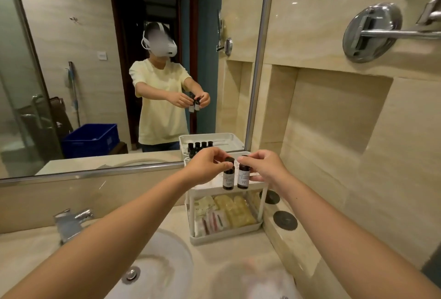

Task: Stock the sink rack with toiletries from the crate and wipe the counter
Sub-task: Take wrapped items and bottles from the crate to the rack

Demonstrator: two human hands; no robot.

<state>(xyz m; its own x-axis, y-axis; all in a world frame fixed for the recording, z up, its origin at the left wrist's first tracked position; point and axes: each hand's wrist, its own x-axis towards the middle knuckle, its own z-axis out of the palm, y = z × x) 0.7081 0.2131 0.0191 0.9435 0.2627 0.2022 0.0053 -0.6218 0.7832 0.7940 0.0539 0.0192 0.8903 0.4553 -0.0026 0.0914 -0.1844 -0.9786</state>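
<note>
Pinching a small dark brown labelled bottle by its cap, the left grip holds it over the front edge of the white two-tier plastic rack at the surface's back right corner. The right grip pinches a matching bottle alongside. Lower both upright, clearing the rim.

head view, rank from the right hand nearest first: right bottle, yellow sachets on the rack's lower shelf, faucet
1. right bottle, pinched in the right hand
2. yellow sachets, low in the rack, just below
3. faucet, far left behind the basin
</note>
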